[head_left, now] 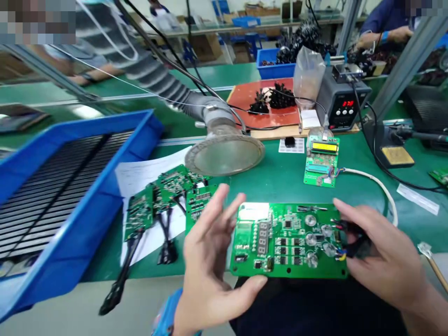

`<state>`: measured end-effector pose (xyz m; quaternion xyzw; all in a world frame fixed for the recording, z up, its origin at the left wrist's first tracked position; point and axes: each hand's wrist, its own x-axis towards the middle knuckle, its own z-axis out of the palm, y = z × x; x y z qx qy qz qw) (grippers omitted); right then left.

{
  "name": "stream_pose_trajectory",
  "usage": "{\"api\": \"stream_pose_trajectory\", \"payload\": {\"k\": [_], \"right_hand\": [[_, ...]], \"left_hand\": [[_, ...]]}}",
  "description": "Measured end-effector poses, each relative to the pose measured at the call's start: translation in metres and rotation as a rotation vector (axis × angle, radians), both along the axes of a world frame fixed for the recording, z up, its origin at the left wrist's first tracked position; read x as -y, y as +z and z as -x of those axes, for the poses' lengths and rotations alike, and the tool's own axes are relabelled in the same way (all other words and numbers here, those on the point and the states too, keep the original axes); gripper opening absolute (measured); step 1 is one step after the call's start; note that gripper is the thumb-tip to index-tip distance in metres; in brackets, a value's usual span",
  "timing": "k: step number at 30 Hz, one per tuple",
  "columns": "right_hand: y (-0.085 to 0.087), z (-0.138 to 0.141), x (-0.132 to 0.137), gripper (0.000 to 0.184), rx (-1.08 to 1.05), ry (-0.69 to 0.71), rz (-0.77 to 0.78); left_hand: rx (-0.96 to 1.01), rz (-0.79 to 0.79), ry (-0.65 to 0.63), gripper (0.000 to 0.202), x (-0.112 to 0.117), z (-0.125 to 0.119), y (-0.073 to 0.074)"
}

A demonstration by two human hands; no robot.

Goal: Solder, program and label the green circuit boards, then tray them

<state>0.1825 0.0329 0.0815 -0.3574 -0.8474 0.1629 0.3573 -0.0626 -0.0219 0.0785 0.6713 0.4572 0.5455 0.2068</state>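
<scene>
A green circuit board (287, 242) with a four-digit display, round clear parts and a white label is held up, tilted towards me, above the bench's front edge. My right hand (385, 256) grips its right end, where black-sleeved wires (355, 238) leave the board. At the left end, my left hand (213, 261) has its fingers spread; the thumb tip lies at the lower edge and the fingertips are near the upper left corner. Whether these fingers bear on the board, I cannot tell. Several similar boards (140, 212) with black cables lie on white paper (135, 170) to the left.
A fume hood (224, 156) on a grey hose hangs over the boards. A blue tray (45, 298) stands left. Behind are a small board with a yellow screen (321, 163), a soldering station (345, 105) and a sponge stand (397, 156). Other people sit across the bench.
</scene>
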Motion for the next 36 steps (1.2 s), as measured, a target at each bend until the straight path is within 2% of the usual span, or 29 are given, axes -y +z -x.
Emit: {"api": "stream_pose_trajectory", "payload": {"k": [2,4,10,15,20,27,33,36], "right_hand": [[-0.001,-0.001,0.011,0.065,-0.041,-0.066,-0.031],[-0.006,0.000,0.019,0.065,-0.065,-0.097,-0.037],[-0.020,0.001,0.027,0.064,-0.110,-0.183,0.029],[-0.016,-0.003,0.031,0.061,-0.097,-0.215,-0.010],[-0.011,-0.004,0.034,0.059,-0.096,-0.235,-0.002],[-0.009,-0.004,0.036,0.060,-0.096,-0.233,0.017],[-0.006,-0.004,0.036,0.061,-0.093,-0.251,0.042],[-0.007,-0.003,0.038,0.061,-0.087,-0.261,0.043]], "left_hand": [[0.129,0.132,0.002,0.078,0.005,-0.007,-0.002],[0.224,0.201,-0.008,0.069,0.009,-0.013,-0.003],[0.415,0.217,-0.071,0.065,0.007,-0.024,0.003],[0.523,0.338,-0.172,0.064,0.002,-0.025,0.000],[0.591,0.422,-0.192,0.064,0.004,-0.025,-0.007],[0.645,0.535,-0.093,0.065,0.006,-0.026,-0.009],[0.795,0.655,0.029,0.071,0.005,-0.037,0.000],[0.802,0.683,0.051,0.071,0.005,-0.041,0.003]]}}
